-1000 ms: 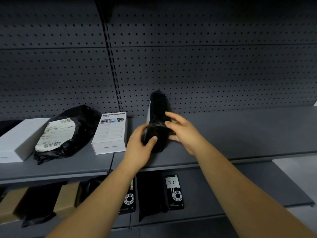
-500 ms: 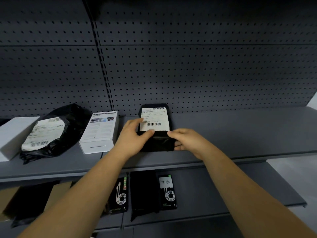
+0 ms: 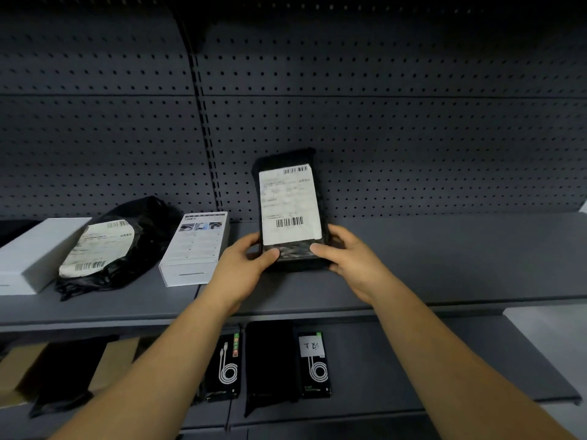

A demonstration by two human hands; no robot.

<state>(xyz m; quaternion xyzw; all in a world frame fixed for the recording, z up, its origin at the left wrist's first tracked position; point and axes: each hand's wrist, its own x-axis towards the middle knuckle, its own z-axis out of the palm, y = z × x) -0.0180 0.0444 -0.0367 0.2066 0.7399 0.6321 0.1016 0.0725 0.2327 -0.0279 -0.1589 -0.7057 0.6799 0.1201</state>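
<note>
Left grip (image 3: 242, 267) and right grip (image 3: 348, 261) clasp the lower corners of the black parcel (image 3: 289, 201), over the shelf (image 3: 451, 258).

The white shipping label (image 3: 289, 201) on the black parcel (image 3: 286, 157) I hold shows two barcodes; its print is too blurred to read. So are the bag label (image 3: 98, 246) and the white box (image 3: 197, 249). A sticker (image 3: 311, 346) on a cable pack (image 3: 314, 373) bears handwritten marks I cannot make out.
</note>
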